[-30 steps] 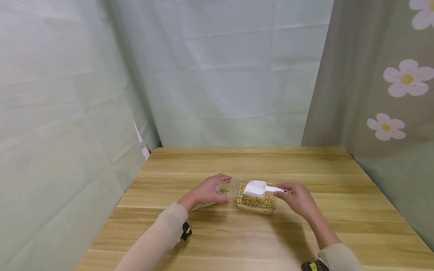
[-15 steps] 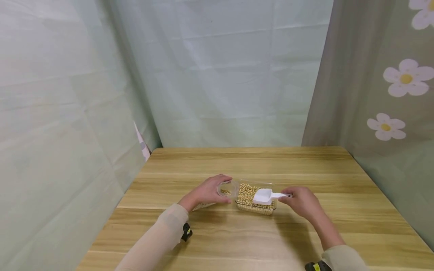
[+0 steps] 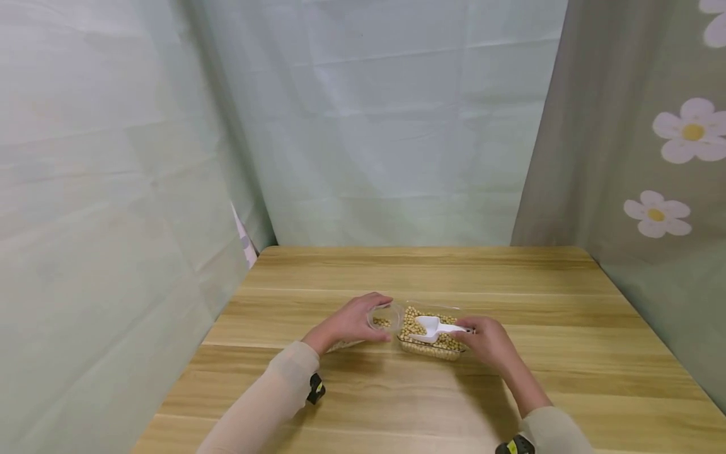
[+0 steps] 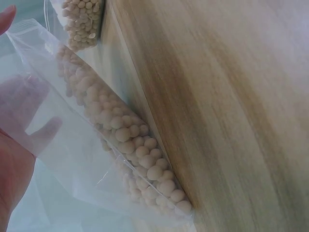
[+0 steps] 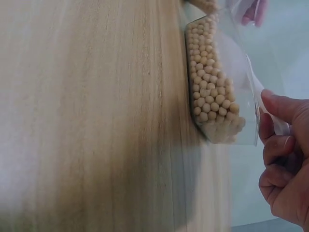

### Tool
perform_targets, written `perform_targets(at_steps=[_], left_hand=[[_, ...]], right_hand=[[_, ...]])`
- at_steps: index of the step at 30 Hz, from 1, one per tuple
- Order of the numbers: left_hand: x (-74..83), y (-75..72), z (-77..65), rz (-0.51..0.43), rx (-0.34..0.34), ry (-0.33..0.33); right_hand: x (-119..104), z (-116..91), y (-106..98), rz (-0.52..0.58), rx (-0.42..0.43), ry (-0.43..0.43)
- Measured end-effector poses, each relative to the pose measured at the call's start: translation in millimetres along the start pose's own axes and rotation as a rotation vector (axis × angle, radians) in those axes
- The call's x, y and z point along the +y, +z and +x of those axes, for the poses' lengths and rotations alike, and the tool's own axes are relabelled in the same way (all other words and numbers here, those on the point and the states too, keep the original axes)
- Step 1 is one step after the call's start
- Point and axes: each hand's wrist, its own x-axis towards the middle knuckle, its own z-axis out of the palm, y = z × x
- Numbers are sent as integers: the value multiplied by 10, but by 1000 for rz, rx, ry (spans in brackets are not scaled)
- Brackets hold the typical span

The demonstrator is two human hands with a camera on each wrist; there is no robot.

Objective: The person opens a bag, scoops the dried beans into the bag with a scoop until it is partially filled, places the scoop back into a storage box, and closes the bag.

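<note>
My left hand (image 3: 353, 321) holds a clear plastic bag (image 4: 82, 164) by its mouth, thumb and fingers spread around the opening. Soybeans (image 4: 140, 150) lie along the bottom of the bag, against the table. Just right of it stands a clear box (image 5: 248, 121) filled with soybeans (image 5: 205, 63). My right hand (image 3: 489, 340) pinches the handle of a white scoop (image 3: 426, 328), whose bowl is among the beans in the box with its open end toward the bag. In the right wrist view, the scoop shows partly through the box's clear wall.
A wooden table (image 3: 420, 403) carries the bag and the box. Pale curtains (image 3: 386, 126) hang behind and at the left side, and a flower-patterned curtain (image 3: 618, 126) hangs at the right.
The scoop first came toward the box's right front, then went left and down into the beans with my right hand. My left hand keeps its hold on the bag.
</note>
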Motion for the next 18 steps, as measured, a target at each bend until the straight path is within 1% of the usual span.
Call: perform_targets(at_steps=[5,10,15,18], left_hand=[[-16,-14,-12,5,0,3],[-38,-41,-40,6,-7,-12],[-40,-66,-65,-8,-12,-37],[-40,-71,-66,-14,-15,-44]], right_hand=[[29,-10,6,42,4,-4],[79,-4,15,83,10,0],[157,-2,-7,117,-1,28],[191,2,-36,119,-2,42]])
